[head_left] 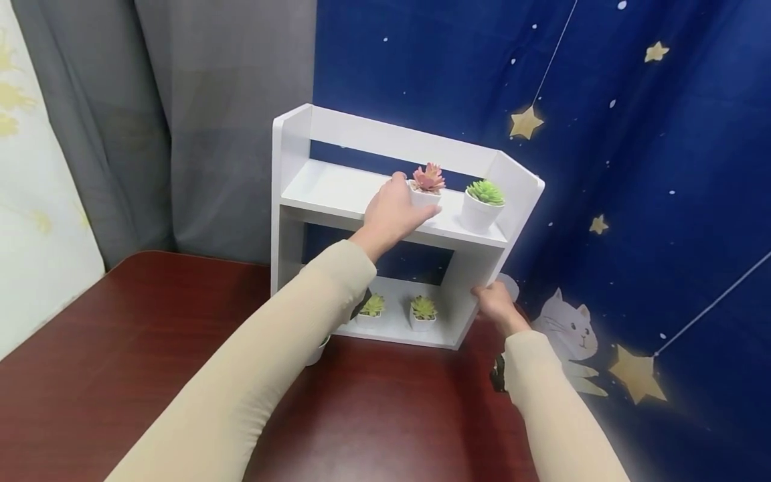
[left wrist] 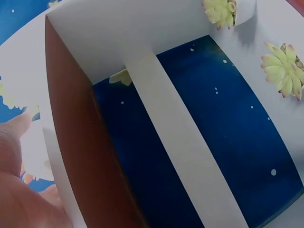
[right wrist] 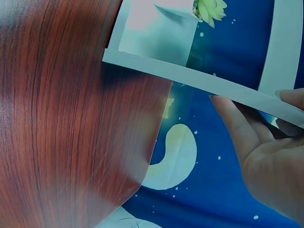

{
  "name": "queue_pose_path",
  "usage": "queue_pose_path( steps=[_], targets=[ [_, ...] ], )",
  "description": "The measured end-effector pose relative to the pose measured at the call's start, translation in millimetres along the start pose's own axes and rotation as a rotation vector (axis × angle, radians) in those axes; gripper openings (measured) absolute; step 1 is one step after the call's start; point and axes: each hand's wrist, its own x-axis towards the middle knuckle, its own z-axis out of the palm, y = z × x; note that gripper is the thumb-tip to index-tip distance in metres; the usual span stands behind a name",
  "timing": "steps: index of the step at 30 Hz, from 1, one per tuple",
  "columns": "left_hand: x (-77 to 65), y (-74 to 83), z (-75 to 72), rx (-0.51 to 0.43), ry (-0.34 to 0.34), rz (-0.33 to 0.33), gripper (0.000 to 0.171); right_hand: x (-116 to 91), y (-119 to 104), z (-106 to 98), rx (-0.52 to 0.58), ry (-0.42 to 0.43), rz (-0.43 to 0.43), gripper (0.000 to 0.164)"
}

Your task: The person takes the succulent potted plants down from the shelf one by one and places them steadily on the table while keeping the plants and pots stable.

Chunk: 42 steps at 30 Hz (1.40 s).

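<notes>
A small white two-tier shelf (head_left: 385, 130) stands on the table. On its upper board, my left hand (head_left: 391, 211) holds a pink potted succulent (head_left: 426, 187), thumb on one side of the white pot and fingers on the other. Right of it sits a bright green potted succulent (head_left: 482, 207). My right hand (head_left: 496, 306) grips the shelf's right side panel low down; in the right wrist view the panel edge (right wrist: 190, 78) runs between thumb and fingers. Two yellow-green potted succulents (head_left: 372, 308) (head_left: 423, 313) stand on the lower board.
Another white pot (head_left: 318, 351) is at the shelf's front left, mostly hidden by my left sleeve. The dark red wooden table (head_left: 373, 415) spreads in front. Behind hang a grey curtain (head_left: 235, 120) and a blue curtain (head_left: 662, 134) with stars and a cat.
</notes>
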Motion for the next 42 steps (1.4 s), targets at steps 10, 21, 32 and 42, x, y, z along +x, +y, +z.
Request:
queue_pose_path(
  steps=[10,21,32,42],
  targets=[
    [3.0,4.0,5.3,0.081,0.054,-0.053,0.097,0,-5,1,0.014,-0.023,-0.026,0.046],
    [8.6,21.0,3.8,0.151,0.043,-0.054,0.079,-1,-8,-11,0.043,0.001,-0.034,0.045],
    [2.5,16.1,-2.4,0.03,0.035,-0.019,0.072,-4,-8,-14,0.032,-0.015,-0.021,0.048],
    [-6.5,11.4,-8.0,-0.082,0.029,0.022,0.069,-7,-8,-13,0.02,-0.015,-0.019,0.047]
  ],
)
